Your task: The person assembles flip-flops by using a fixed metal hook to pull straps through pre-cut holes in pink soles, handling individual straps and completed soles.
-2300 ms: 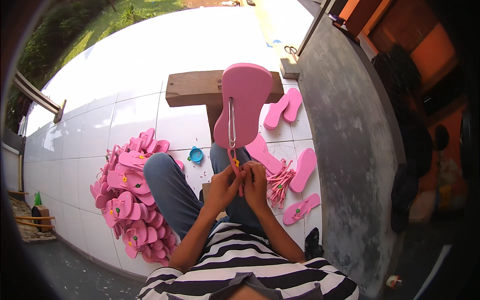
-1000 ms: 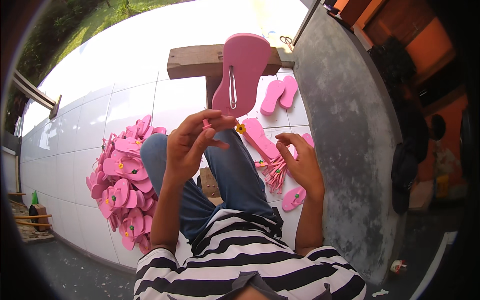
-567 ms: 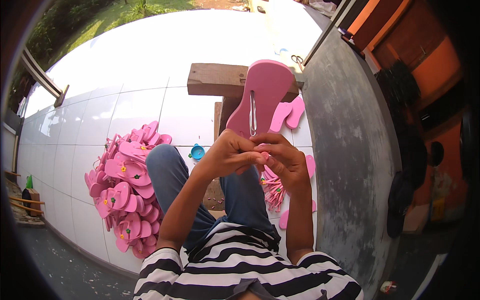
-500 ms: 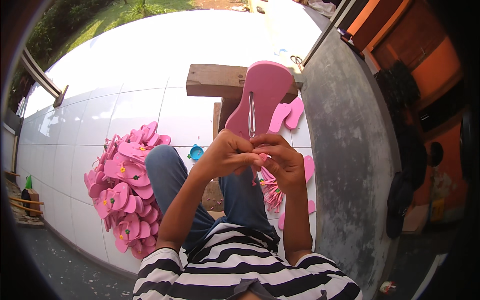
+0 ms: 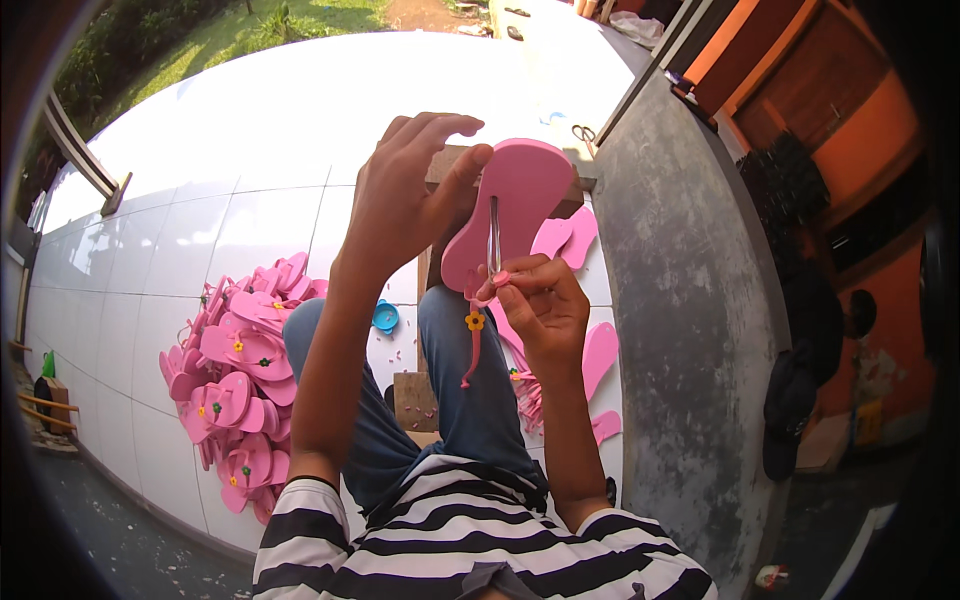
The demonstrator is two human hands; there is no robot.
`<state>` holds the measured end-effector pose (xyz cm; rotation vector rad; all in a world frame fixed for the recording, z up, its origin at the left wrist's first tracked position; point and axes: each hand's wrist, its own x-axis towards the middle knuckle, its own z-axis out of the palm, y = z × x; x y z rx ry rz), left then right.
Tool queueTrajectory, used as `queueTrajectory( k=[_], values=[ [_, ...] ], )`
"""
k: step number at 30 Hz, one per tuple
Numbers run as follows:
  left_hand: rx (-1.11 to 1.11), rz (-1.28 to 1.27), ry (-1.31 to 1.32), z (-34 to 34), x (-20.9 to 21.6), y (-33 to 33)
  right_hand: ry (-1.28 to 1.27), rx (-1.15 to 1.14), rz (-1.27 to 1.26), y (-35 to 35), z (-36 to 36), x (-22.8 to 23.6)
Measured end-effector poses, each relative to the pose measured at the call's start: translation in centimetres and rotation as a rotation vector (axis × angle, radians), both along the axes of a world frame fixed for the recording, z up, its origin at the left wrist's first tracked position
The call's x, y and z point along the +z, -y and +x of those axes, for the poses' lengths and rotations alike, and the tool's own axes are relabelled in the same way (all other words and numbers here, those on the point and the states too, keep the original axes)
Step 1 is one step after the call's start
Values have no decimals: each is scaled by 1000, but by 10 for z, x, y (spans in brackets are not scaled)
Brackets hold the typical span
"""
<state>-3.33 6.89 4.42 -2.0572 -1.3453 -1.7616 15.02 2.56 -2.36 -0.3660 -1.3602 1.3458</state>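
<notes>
A pink flip-flop sole (image 5: 527, 180) stands tilted in front of me, above my knees. A slim shiny metal tool (image 5: 495, 238) sticks out of its face and points toward me. My right hand (image 5: 550, 318) pinches a pink flip-flop strap (image 5: 472, 358) at the tool's near end. One strap arm with a yellow flower dangles below the fingers. Whether the strap is hooked on the tool, I cannot tell. My left hand (image 5: 405, 195) is raised at the sole's left edge, holding nothing, its fingers apart.
A heap of finished pink flip-flops (image 5: 240, 370) lies to the left on white tiles. A small blue cup (image 5: 385, 317) stands nearby, with pink scraps around it. Loose soles (image 5: 598, 358) and a bundle of straps (image 5: 530, 402) lie at the right. Scissors (image 5: 583, 134) rest farther off beside a grey ledge (image 5: 680, 300).
My left hand has let go of the strap and risen up and left to the sole's edge. My right hand has moved slightly left with the strap, whose flowered arm now hangs in view.
</notes>
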Motion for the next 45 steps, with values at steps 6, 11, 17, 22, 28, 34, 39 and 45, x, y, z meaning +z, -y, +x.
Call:
queueTrajectory(
  k=[6, 11, 17, 22, 28, 34, 39, 45],
  values=[
    [-137, -435, -31, 6, -2, -11, 72, -53, -16, 3, -3, 4],
    [-121, -293, 91, 12, -15, -4, 87, 11, -131, -9, -4, 3],
    [-176, -434, 180, 22, -17, 38, 126, 47, -268, -10, 2, 10],
    [-117, -401, 181, 31, -23, 62, 393, -455, 120, 20, 9, 13],
    [-576, -441, 477, 36, -28, 40, 31, -216, 59, -35, 23, 17],
    [-683, -620, 592, 42, -27, 23, -1, 125, 87, -58, 4, 22],
    [-551, -509, 615, 61, -23, 48, -30, 39, -36, -38, -4, 7],
    [-587, -616, 717, 59, -23, 64, 60, -91, -111, -15, -7, 8]
  ],
)
